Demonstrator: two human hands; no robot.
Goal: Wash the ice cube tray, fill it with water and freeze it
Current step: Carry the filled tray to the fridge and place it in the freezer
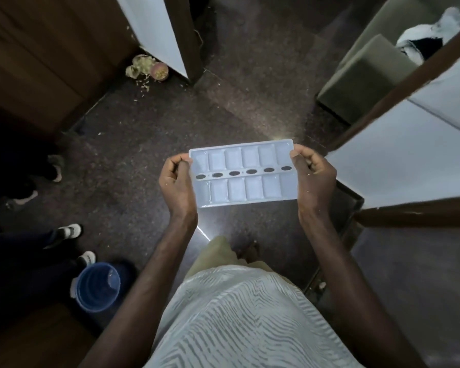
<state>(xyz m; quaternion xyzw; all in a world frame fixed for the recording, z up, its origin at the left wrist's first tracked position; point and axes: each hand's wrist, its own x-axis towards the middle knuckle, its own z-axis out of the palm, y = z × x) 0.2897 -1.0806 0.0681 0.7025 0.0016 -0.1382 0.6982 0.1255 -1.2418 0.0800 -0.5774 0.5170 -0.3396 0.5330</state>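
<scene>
A person's left hand and right hand pinch the short ends of a light, stiff plastic tray, held level above the floor.

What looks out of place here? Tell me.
Scraps lie spilled on the floor beside the white panel: a pale crumbled heap, a round reddish thing and loose bits. The ice cube tray, held between left hand and right hand, looks intact.
</scene>
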